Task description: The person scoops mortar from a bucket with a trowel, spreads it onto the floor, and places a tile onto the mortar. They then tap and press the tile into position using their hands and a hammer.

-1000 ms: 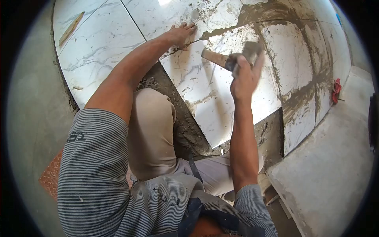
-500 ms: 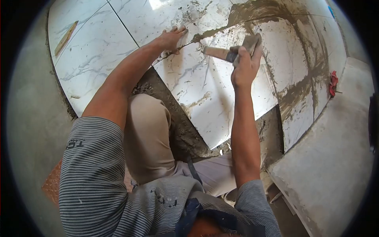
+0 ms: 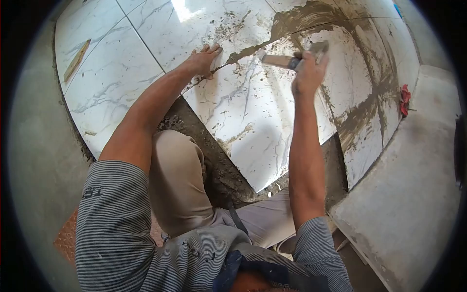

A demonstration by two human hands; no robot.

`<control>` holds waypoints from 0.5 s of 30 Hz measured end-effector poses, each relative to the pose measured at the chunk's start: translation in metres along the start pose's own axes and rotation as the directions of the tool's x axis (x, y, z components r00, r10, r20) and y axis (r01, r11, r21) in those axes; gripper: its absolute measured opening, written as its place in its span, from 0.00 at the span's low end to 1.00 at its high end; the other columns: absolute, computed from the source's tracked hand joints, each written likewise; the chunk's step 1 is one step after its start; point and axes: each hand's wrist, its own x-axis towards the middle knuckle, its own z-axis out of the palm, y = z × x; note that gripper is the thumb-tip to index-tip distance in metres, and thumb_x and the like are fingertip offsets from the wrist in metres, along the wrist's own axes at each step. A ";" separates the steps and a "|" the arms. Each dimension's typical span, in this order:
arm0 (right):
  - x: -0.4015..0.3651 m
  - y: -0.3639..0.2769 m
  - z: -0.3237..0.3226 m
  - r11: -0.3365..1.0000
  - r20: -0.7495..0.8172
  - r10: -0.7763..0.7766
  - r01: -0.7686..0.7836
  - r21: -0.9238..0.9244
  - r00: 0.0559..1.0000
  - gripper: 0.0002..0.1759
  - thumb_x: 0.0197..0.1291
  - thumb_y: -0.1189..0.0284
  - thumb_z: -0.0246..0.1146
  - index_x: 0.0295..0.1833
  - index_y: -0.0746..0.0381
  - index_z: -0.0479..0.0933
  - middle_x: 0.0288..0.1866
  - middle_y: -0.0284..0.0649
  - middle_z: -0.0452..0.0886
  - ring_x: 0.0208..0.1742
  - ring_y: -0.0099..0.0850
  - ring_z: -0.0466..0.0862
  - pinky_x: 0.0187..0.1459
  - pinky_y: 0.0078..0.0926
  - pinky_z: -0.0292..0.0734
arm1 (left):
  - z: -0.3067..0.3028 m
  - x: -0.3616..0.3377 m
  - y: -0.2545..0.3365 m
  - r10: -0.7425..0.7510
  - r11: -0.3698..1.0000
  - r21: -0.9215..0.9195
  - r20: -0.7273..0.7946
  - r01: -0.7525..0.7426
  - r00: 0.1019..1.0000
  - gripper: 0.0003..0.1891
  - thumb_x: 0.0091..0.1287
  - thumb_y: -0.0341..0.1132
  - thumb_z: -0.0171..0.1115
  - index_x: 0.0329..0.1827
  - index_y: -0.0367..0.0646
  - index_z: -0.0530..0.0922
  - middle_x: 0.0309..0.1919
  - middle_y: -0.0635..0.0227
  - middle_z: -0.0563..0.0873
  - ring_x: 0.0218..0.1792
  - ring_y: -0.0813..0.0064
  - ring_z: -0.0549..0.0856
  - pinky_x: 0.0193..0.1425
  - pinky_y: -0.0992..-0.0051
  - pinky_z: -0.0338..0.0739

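My left hand (image 3: 203, 61) lies with fingers spread on the white marbled tiles, across the muddy joint at the far edge of the nearest tile (image 3: 253, 121). In my right hand (image 3: 310, 77) is a trowel (image 3: 278, 61), gripped near its grey blade. Its wooden handle points left, low over that tile's far part. Brown mortar smears (image 3: 309, 19) mark the tiles beyond and to the right of the trowel. The tile's near corner sticks out over rough mortar bedding (image 3: 221, 170) in front of my knees.
A thin wood strip (image 3: 77, 61) lies on the tiles at far left. At the right edge of the tiling is a crumpled red item (image 3: 404, 100), beside a bare concrete surface (image 3: 408, 185). A reddish-brown textured piece (image 3: 66, 232) lies behind my left elbow.
My right hand has moved a little to the right with the trowel. My left hand stays spread on the tiles. The whole view has shifted slightly.
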 end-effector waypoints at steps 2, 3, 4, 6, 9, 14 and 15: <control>0.012 0.000 -0.009 0.999 -0.051 -0.034 0.035 0.031 0.998 0.35 0.57 0.78 0.51 0.71 0.66 0.50 0.49 0.45 0.72 0.38 0.26 0.76 0.42 0.23 0.73 | -0.005 0.001 0.003 -0.001 1.000 0.006 -0.015 0.001 1.000 0.61 0.37 0.37 0.79 0.74 0.54 0.44 0.75 0.75 0.43 0.74 0.61 0.45 0.69 0.41 0.50; 0.017 -0.004 -0.008 0.996 -0.092 -0.054 0.060 0.066 0.994 0.35 0.57 0.78 0.51 0.71 0.66 0.50 0.48 0.45 0.72 0.38 0.26 0.75 0.41 0.23 0.73 | -0.006 0.000 0.005 -0.006 1.000 -0.001 -0.002 0.006 1.000 0.61 0.37 0.37 0.79 0.74 0.53 0.45 0.75 0.74 0.43 0.74 0.61 0.45 0.69 0.41 0.50; 0.025 0.005 -0.016 0.991 -0.106 -0.125 0.130 0.035 0.986 0.35 0.58 0.78 0.52 0.70 0.64 0.49 0.37 0.43 0.75 0.33 0.28 0.77 0.37 0.27 0.73 | -0.005 -0.001 0.005 -0.017 1.000 -0.013 0.016 0.017 1.000 0.61 0.37 0.36 0.78 0.74 0.52 0.45 0.75 0.73 0.43 0.74 0.60 0.45 0.69 0.40 0.50; 0.034 0.016 -0.020 0.992 -0.113 -0.123 0.125 0.016 0.986 0.34 0.58 0.78 0.51 0.70 0.64 0.48 0.36 0.43 0.75 0.33 0.29 0.77 0.37 0.27 0.73 | -0.004 0.000 0.002 -0.012 1.000 -0.025 -0.001 0.012 1.000 0.61 0.37 0.36 0.78 0.74 0.51 0.45 0.75 0.73 0.43 0.74 0.60 0.45 0.69 0.40 0.50; 0.050 0.019 -0.030 0.986 -0.130 -0.160 0.153 -0.058 0.979 0.34 0.58 0.77 0.51 0.70 0.64 0.49 0.36 0.43 0.75 0.33 0.30 0.77 0.37 0.27 0.74 | -0.004 -0.002 0.002 0.003 1.000 -0.029 -0.012 -0.003 1.000 0.60 0.37 0.36 0.78 0.74 0.50 0.46 0.75 0.72 0.43 0.74 0.59 0.45 0.69 0.39 0.50; 0.051 0.006 -0.026 0.991 -0.208 -0.104 0.119 0.065 0.973 0.35 0.56 0.80 0.52 0.69 0.64 0.49 0.37 0.43 0.75 0.32 0.29 0.77 0.35 0.24 0.73 | -0.002 -0.005 0.003 0.009 1.000 -0.028 0.015 -0.008 1.000 0.60 0.37 0.36 0.78 0.74 0.49 0.46 0.75 0.73 0.42 0.74 0.59 0.44 0.68 0.38 0.50; 0.052 0.006 -0.030 0.991 -0.212 -0.103 0.118 0.063 0.972 0.35 0.56 0.80 0.52 0.69 0.64 0.49 0.37 0.43 0.75 0.32 0.29 0.77 0.35 0.24 0.73 | -0.002 -0.005 0.003 0.010 0.999 -0.034 0.008 -0.010 1.000 0.60 0.37 0.36 0.78 0.74 0.48 0.46 0.75 0.74 0.42 0.74 0.59 0.44 0.68 0.38 0.49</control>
